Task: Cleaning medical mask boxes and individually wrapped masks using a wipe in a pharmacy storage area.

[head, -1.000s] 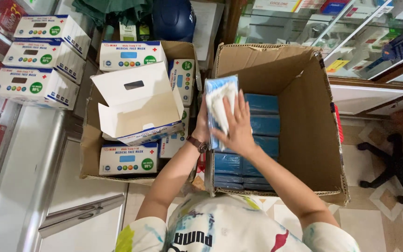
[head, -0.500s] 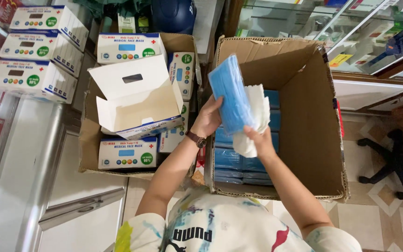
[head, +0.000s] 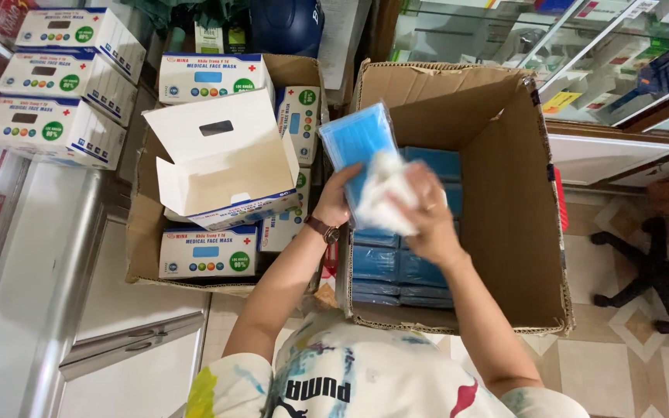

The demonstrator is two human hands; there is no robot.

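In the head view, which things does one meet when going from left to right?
Stacked white boxes → open white box → left hand → blue mask pack → right hand → large cardboard box → black chair base.

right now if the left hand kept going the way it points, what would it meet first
The left hand holds the wrapped pack of blue masks and points up and away, toward the far wall of the big cardboard box. That wall would probably come first, though depth is hard to judge from above.
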